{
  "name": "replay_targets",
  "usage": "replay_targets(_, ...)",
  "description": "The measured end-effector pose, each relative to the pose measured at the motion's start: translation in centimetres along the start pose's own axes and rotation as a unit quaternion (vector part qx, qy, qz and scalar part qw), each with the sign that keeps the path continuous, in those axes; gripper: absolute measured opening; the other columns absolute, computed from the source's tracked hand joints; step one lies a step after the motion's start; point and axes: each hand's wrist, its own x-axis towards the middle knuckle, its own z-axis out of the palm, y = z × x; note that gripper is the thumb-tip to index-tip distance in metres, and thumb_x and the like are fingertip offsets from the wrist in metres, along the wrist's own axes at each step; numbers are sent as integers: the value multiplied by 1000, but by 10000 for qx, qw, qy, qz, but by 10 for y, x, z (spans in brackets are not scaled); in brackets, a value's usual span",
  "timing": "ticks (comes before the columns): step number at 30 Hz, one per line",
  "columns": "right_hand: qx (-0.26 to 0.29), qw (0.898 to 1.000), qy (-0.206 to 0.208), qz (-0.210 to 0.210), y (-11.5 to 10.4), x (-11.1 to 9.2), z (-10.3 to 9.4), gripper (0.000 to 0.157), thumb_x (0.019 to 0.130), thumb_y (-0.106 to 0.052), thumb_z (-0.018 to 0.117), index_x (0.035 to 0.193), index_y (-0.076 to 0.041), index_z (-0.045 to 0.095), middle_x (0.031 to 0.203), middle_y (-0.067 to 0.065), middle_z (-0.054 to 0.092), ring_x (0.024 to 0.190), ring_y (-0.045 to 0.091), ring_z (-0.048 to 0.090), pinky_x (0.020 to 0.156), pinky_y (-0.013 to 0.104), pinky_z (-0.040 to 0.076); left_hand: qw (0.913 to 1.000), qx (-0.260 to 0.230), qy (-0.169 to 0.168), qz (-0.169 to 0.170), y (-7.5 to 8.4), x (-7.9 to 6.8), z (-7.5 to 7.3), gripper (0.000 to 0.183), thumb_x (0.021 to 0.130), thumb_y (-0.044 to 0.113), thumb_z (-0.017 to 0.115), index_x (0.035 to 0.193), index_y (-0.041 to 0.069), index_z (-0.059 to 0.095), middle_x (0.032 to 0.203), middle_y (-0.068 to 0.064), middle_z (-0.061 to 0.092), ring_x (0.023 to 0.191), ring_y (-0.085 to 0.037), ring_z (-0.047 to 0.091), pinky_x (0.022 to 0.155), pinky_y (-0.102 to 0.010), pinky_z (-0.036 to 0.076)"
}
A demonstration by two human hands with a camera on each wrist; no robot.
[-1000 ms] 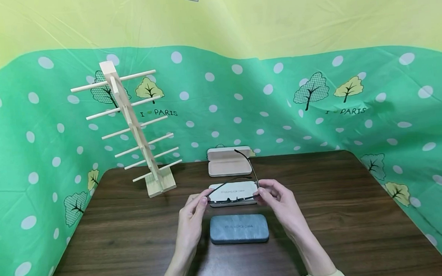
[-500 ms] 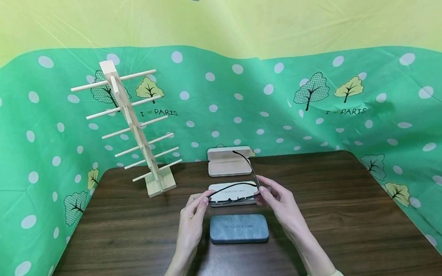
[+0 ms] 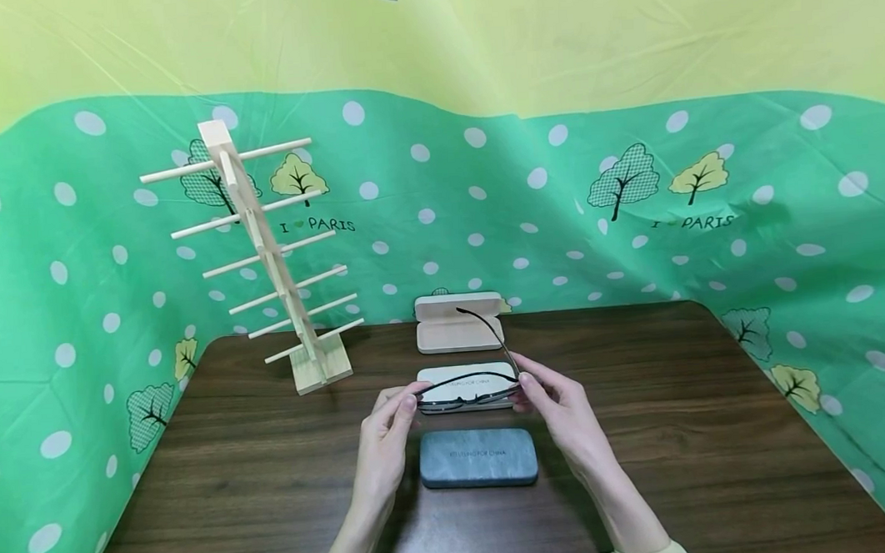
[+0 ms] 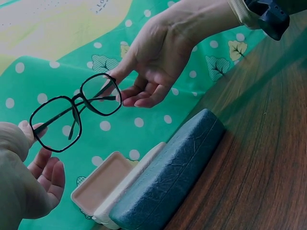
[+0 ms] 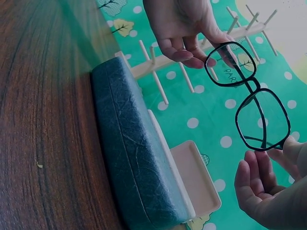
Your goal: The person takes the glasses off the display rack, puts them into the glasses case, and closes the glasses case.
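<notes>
Black-framed eyeglasses [image 4: 77,98] hang in the air between both hands, above the closed cases. My left hand [image 3: 380,447] pinches one end of the frame between thumb and fingers. At the other end, my right hand [image 3: 566,416] pinches the frame by the hinge. One temple arm [image 3: 468,375] lies across behind the lenses, while the other temple arm [image 3: 494,332] slants up and back from the right hand. Below the glasses is a closed white glasses case [image 3: 430,377], partly hidden by them. A closed blue glasses case [image 3: 478,460] lies nearer to me, between the forearms.
An open glasses case [image 3: 459,337] with a pale lining stands behind the white one. At the back left rises a wooden rack [image 3: 277,273] with several rows of pegs. The dark wooden table [image 3: 721,429] ends at a green patterned cloth [image 3: 522,214].
Both temple arms have swung inward: the left one now lies nearer the lenses, and the right one's tip has moved left and slightly down. The hands have hardly moved.
</notes>
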Motion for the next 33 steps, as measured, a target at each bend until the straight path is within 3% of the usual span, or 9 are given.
replay_targets(6,16,10000,-58,4,-1,-1,2,39,108,-21,54,146,-13,59,116,11,68,94,18,70,86,30,61,10000,-6,11,-62,0,0,0,27,106,21,57,121,9,76,113,-8,64,93,-6,57,82,-22,52)
replay_targets(13,-33,9998,-104,-139,0,-1,3,38,109,-21,52,144,-10,60,106,16,66,90,15,66,82,25,61,10000,21,33,-66,0,0,0,26,105,21,58,120,10,76,115,-15,64,92,-8,58,81,-23,52)
replay_targets(21,-221,9990,-131,-378,3,0,2,36,110,-24,50,141,-11,64,103,12,59,89,20,67,82,26,61,9999,-14,-18,-132,0,1,0,27,106,22,57,121,11,76,116,-14,64,96,-22,59,81,-24,53)
replay_targets(28,-165,9977,-220,-615,5,0,2,35,110,-22,49,135,-6,67,112,7,65,85,19,69,81,27,61,9998,-77,-37,-195,0,1,-1,27,106,22,57,121,10,76,117,-13,65,94,-12,58,81,-23,53)
replay_targets(33,-43,9978,-247,-608,5,0,2,36,110,-21,48,135,-2,66,117,7,64,87,13,69,82,27,60,9999,-48,16,-161,0,1,-1,26,105,21,58,119,11,77,108,-5,62,89,-9,57,80,-24,53)
